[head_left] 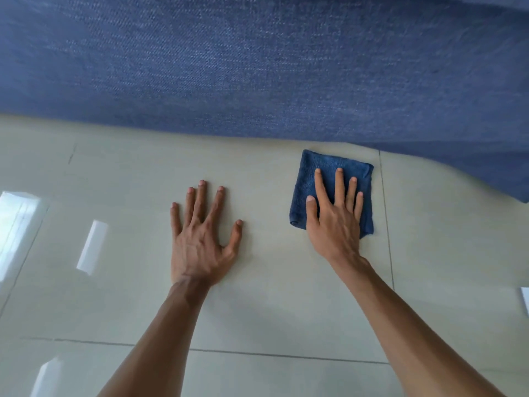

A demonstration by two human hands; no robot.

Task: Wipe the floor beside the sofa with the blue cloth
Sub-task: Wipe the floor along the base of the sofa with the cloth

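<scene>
My right hand (pixel 335 222) presses flat, fingers spread, on the folded dark-blue terry cloth (pixel 306 181) beside the blue fabric sofa (pixel 257 67), while my open, empty left hand (pixel 200 239) braces on the glossy pale tiled floor (pixel 128 296).

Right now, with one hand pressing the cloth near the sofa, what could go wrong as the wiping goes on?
1. The blue cloth lies close to the sofa; a forward stroke could push it against the fabric or under the edge.
2. The right hand only presses flat on the folded cloth, so it may bunch or unfold.
3. The left hand is planted flat on the glossy tiled floor; it could slip if that floor is wet.
</scene>
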